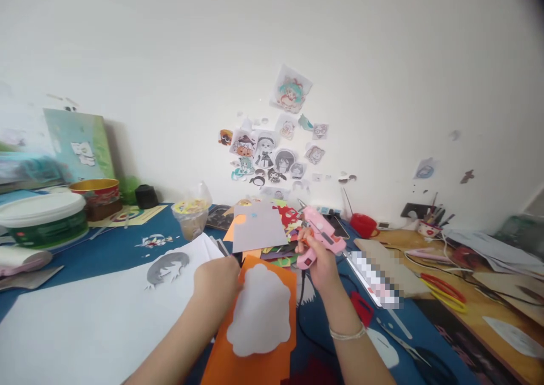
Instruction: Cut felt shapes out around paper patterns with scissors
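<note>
My right hand (pixel 322 266) is wrapped round the handle of a pink hot glue gun (pixel 322 229), its metal nozzle tilted up and to the left. A cord hangs from the gun's handle. Closed at the left edge of an orange card (pixel 221 345), my left hand (pixel 217 283) pinches that edge, with its fingertips partly hidden. On the orange card lies a pale grey paper cloud shape (pixel 261 311) with a wavy outline. A large white sheet (pixel 102 311) spreads under my left forearm, and a grey paper cutout (pixel 167 269) rests on it.
Coloured paper scraps (pixel 278 255) and a grey sheet (pixel 257 226) lie behind the card. A plastic cup (pixel 191 218) stands at the back left, near a white-lidded tub (pixel 40 209). Scissors (pixel 403 339) and red-and-yellow-handled scissors (pixel 444 291) lie right.
</note>
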The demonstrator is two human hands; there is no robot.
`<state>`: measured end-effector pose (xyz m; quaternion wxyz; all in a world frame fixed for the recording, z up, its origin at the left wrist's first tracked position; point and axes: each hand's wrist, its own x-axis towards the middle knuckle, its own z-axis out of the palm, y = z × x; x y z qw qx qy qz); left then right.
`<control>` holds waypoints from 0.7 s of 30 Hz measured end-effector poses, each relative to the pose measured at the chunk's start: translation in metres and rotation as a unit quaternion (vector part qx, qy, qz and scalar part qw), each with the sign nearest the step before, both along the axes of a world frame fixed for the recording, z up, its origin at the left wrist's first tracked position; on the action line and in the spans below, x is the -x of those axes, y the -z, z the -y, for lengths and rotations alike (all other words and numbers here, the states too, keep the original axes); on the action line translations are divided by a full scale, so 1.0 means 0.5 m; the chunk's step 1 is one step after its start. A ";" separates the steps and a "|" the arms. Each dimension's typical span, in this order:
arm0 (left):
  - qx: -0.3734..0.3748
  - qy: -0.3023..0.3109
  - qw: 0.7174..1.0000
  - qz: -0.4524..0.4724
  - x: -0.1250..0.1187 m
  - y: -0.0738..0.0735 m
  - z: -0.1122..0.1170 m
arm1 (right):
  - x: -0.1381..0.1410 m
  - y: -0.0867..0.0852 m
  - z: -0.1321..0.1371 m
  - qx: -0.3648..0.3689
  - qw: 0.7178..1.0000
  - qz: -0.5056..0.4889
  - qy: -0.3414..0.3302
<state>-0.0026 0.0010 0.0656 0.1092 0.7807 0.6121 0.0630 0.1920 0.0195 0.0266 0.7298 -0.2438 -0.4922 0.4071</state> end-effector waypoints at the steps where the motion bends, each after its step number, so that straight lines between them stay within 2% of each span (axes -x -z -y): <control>1: -0.011 0.006 1.000 -0.018 -0.014 -0.002 0.020 | 0.001 0.004 -0.003 0.004 1.000 0.005 0.003; 2: -0.007 0.043 0.998 -0.034 -0.031 0.002 0.042 | 0.002 0.007 -0.005 0.008 1.000 0.011 0.006; 3: 0.019 0.138 0.988 -0.062 -0.049 0.012 0.064 | 0.002 0.009 -0.007 0.012 1.000 0.015 0.009; 4: 0.032 0.276 0.959 -0.059 -0.067 0.031 0.083 | 0.001 0.010 -0.009 0.015 1.000 0.017 0.012; 5: 0.045 0.397 0.915 -0.062 -0.084 0.056 0.099 | -0.001 0.010 -0.010 0.017 1.000 0.017 0.017; 6: 0.043 0.481 0.873 -0.064 -0.099 0.088 0.110 | -0.004 0.009 -0.011 0.018 0.999 0.015 0.023; 7: 0.022 0.520 0.852 -0.052 -0.111 0.123 0.115 | -0.007 0.007 -0.011 0.018 0.999 0.010 0.029; 8: 0.002 0.533 0.845 -0.047 -0.120 0.158 0.115 | -0.010 0.004 -0.011 0.019 0.999 0.005 0.036; 10: -0.030 0.527 0.848 -0.043 -0.130 0.218 0.106 | -0.016 -0.002 -0.009 0.019 0.999 -0.005 0.048; 12: -0.054 0.527 0.847 -0.044 -0.132 0.249 0.093 | -0.019 -0.008 -0.007 0.019 0.998 -0.011 0.057; 13: -0.069 0.531 0.844 -0.041 -0.133 0.252 0.090 | -0.020 -0.010 -0.005 0.019 0.998 -0.012 0.059; 15: -0.102 0.530 0.841 -0.038 -0.135 0.237 0.090 | -0.021 -0.012 -0.002 0.019 0.998 -0.008 0.062; 17: -0.111 0.519 0.846 -0.053 -0.141 0.204 0.098 | -0.021 -0.013 0.000 0.020 0.998 -0.002 0.065; 21: -0.059 0.499 0.861 -0.080 -0.148 0.128 0.114 | -0.021 -0.012 0.001 0.021 0.997 0.003 0.074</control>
